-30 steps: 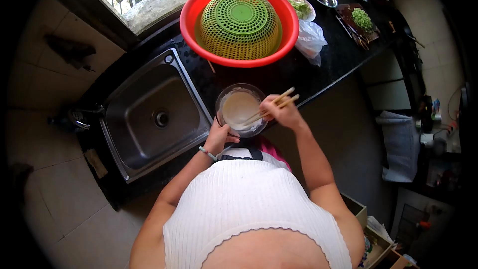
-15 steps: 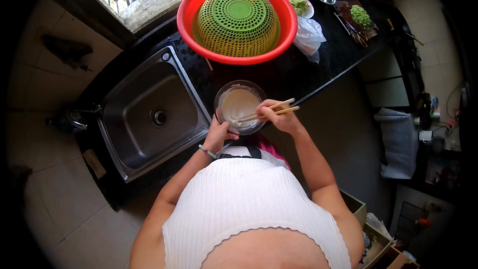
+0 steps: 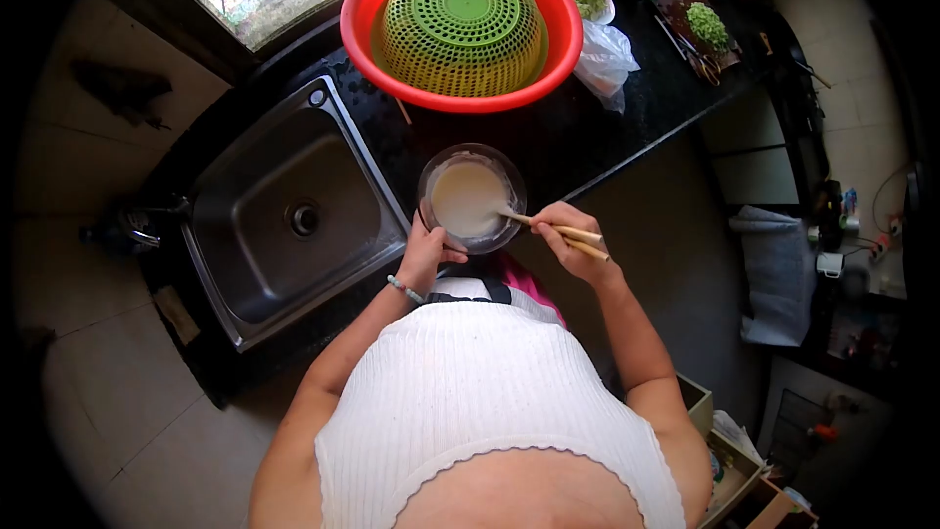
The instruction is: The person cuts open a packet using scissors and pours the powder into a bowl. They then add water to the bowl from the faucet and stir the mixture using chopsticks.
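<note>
A clear bowl [image 3: 518, 179] holds a pale, creamy batter [image 3: 465, 198] at the counter's front edge. My left hand [image 3: 429, 247] is closed on the bowl's near left rim, fingers under its side and thumb along the edge. In my right hand [image 3: 568, 240] is a pair of wooden chopsticks [image 3: 582, 235], gripped near the middle. Their tips dip into the batter at the bowl's right side, and their back ends point right.
Left of the bowl lies a steel sink [image 3: 284, 279]. Behind it stands a red basin [image 3: 354, 69] with an upturned green colander [image 3: 470, 15]. Further right are a plastic bag [image 3: 607, 61], a plate of greens [image 3: 590, 2], and chopped greens [image 3: 707, 27] on a board beside scissors [image 3: 707, 71].
The chopstick tips have moved from the bowl's lower middle to its right side. My right hand has shifted right and slightly down. My left hand keeps its hold on the bowl.
</note>
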Available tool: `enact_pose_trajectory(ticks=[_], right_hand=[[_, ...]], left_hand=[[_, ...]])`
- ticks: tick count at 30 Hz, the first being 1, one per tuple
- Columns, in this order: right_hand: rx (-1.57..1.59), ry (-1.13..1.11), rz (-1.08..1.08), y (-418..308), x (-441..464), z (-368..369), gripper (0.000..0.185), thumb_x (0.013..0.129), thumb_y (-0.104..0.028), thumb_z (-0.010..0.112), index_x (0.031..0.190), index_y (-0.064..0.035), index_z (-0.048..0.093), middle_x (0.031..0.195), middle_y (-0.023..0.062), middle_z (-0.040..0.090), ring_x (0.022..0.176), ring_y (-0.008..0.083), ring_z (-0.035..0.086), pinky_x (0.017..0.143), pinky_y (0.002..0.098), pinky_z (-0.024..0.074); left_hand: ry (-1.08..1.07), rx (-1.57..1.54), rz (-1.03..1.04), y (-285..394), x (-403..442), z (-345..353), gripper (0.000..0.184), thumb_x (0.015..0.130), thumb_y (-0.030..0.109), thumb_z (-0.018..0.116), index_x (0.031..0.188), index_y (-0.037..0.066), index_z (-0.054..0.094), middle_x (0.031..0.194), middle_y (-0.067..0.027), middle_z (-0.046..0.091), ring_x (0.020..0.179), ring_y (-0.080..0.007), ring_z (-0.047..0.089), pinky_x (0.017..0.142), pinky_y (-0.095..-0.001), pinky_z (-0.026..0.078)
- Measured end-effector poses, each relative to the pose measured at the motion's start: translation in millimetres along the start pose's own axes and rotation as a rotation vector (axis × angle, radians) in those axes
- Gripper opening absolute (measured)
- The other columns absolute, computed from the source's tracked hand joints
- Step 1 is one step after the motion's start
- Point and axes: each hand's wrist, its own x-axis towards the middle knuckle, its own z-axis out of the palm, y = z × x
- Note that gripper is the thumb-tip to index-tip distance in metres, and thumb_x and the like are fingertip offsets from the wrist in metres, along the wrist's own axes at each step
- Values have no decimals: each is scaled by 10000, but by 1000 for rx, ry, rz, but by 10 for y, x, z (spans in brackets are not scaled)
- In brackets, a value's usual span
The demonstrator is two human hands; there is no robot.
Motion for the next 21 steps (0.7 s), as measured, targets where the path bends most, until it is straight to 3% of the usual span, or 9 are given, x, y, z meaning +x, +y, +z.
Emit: enact_pose_trajectory(ticks=[5,8,10,15,18,21], right_hand=[[195,-144,100,-143,-18,32,60,847,-5,583,850,6,642,775,82,619,674,154,599,610,251,475],[92,-140,80,39,-1,-100,67,854,-7,577,851,12,641,770,75,616,685,140,603,616,246,475],[232,-35,123,116,80,-120,78,866,-19,570,864,20,637,794,78,618,721,125,614,660,235,495],[310,-181,143,-38,73,-118,79,868,-8,566,891,17,637,809,78,618,756,135,635,667,229,507],[292,-251,155,68,23,-168,98,887,-10,546,926,36,623,874,100,608,806,163,642,732,248,533],[218,-241,98,148,68,-220,85,875,-6,563,919,27,628,858,99,609,777,156,631,701,244,520]], left_hand=[[20,-8,14,21,-4,1,652,777,-63,340,1391,111,204,1106,-160,523,641,-217,628,520,-319,564],[30,-12,24,8,-9,2,649,777,-56,344,1391,101,205,1102,-165,524,623,-218,624,504,-316,560],[29,-1,18,-9,2,-29,646,776,-49,348,1391,92,206,1101,-167,524,611,-219,622,495,-313,557],[40,13,18,26,41,-69,656,769,-32,360,1395,68,191,1098,-170,528,594,-225,620,469,-306,546],[68,37,64,37,46,-65,669,764,-32,360,1401,58,176,1095,-176,528,577,-226,616,445,-299,534],[67,72,99,92,23,-51,617,791,-22,357,1380,59,194,1091,-181,526,559,-229,604,387,-278,508]])
